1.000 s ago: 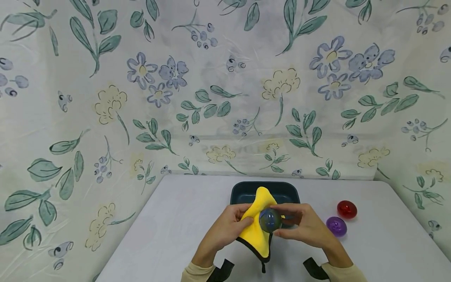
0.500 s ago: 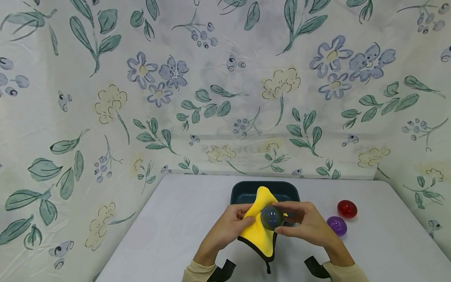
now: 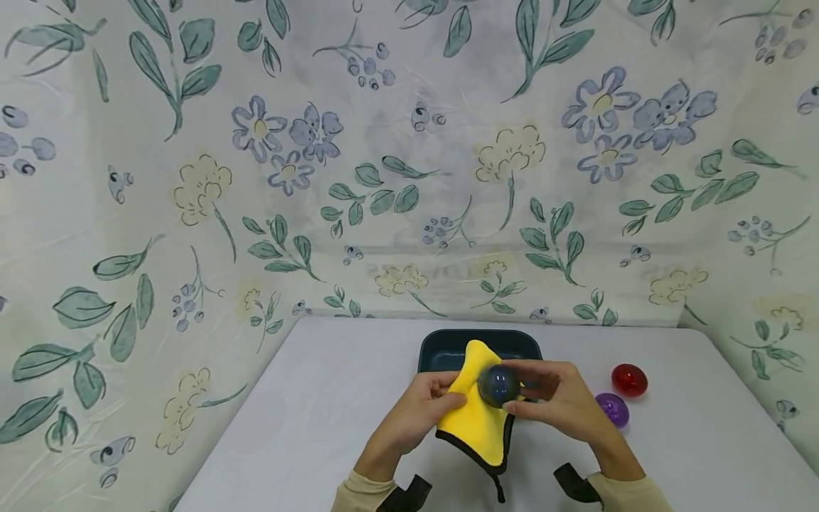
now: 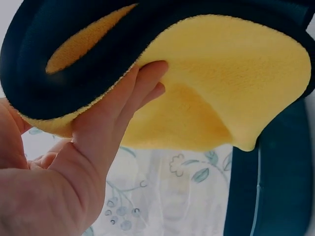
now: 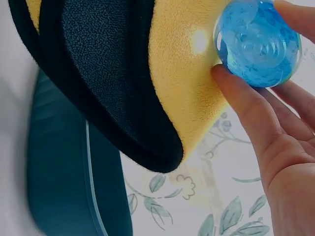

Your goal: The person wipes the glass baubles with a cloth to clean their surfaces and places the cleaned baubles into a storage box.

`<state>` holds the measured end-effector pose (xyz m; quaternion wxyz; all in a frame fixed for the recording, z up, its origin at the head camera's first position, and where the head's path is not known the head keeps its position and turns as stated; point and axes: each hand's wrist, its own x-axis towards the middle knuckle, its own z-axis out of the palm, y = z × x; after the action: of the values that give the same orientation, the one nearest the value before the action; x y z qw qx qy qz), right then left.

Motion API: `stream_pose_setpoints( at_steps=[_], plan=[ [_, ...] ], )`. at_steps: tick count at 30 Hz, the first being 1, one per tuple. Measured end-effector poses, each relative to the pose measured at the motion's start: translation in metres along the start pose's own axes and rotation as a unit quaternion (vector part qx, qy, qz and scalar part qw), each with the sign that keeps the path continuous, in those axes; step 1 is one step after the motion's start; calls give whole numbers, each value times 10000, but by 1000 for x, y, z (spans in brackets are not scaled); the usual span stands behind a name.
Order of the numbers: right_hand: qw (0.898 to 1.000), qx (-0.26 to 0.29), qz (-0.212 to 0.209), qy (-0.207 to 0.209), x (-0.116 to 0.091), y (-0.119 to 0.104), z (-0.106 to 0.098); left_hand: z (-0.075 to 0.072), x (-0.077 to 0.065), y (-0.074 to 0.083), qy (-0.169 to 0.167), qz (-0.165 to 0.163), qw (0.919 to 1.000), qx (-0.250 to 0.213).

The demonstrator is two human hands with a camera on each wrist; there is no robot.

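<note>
My left hand point(image 3: 416, 416) pinches a yellow cloth point(image 3: 470, 419) with a black edge and a small dark loop at its lower corner. In the left wrist view, the fingers lie against the folded cloth point(image 4: 221, 73), whose other face is dark. A see-through blue ball point(image 3: 499, 385) is gripped between the thumb and fingertips of my right hand point(image 3: 566, 402). It is up against the yellow face of the cloth. In the right wrist view the ball point(image 5: 258, 46) looks bright blue with ring-like patterns, and the fingers hold its rim.
Behind the hands stands a dark teal tray point(image 3: 441, 348), partly hidden by cloth and fingers. To the right, a red ball-like piece point(image 3: 630, 380) and a purple one point(image 3: 613, 410) rest on the white table point(image 3: 307, 419). A flower-patterned sheet point(image 3: 384, 142) rises around the table.
The ball and my right hand have shifted slightly up and to the right. The cloth's lower corner has swung right, and my left hand has moved a little right.
</note>
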<state>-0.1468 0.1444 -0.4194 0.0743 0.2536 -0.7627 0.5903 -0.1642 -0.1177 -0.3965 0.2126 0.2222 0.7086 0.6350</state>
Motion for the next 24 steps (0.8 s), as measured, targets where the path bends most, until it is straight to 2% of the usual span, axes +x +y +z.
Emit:
stream_pose_setpoints(
  at_steps=[7,14,18,24],
  plan=[
    [9998,-45,-14,207,0,0,-3,-2,0,-6,-202,-88,9972,-721],
    [9988,-175,23,464,0,-2,-8,-7,-9,-15,-223,-441,9866,-1555],
    [9981,-168,183,565,1,-4,-8,-13,-19,-23,-162,-732,9811,-1782],
    [9979,-146,272,577,3,-7,-10,-20,-36,-41,-6,-1242,9751,-1838]
  ],
)
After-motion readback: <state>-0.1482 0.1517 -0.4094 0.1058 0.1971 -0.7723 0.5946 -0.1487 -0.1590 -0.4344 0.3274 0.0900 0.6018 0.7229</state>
